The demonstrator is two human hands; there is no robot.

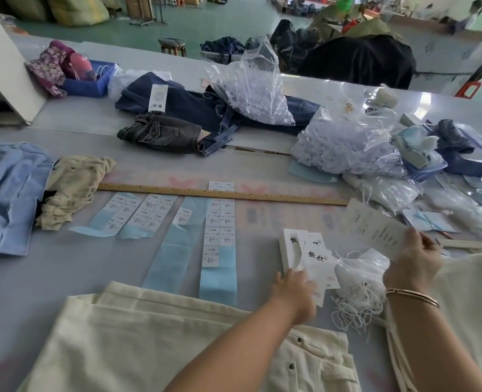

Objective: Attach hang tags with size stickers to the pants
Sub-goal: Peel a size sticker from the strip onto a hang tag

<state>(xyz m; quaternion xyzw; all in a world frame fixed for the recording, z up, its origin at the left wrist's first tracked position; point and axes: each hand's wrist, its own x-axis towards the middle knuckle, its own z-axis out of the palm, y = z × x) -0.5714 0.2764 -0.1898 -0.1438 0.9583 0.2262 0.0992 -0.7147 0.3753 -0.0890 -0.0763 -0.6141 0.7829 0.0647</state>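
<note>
Cream pants (160,343) lie flat at the table's near edge, under my left forearm. A loose pile of white hang tags (316,258) with black brush lettering sits just beyond them. My left hand (293,290) rests on the near edge of that pile, fingers on a tag. My right hand (413,258) is raised to the right and pinches one long white hang tag (372,224), printed side up. Blue backing strips with white size stickers (218,236) lie left of the pile.
A wooden ruler (177,190) runs across the table behind the strips. A clear bag of white string loops (361,281) sits under my right hand. Plastic bags of fasteners (344,142), dark jeans (174,108) and a blue garment (7,193) ring the work area.
</note>
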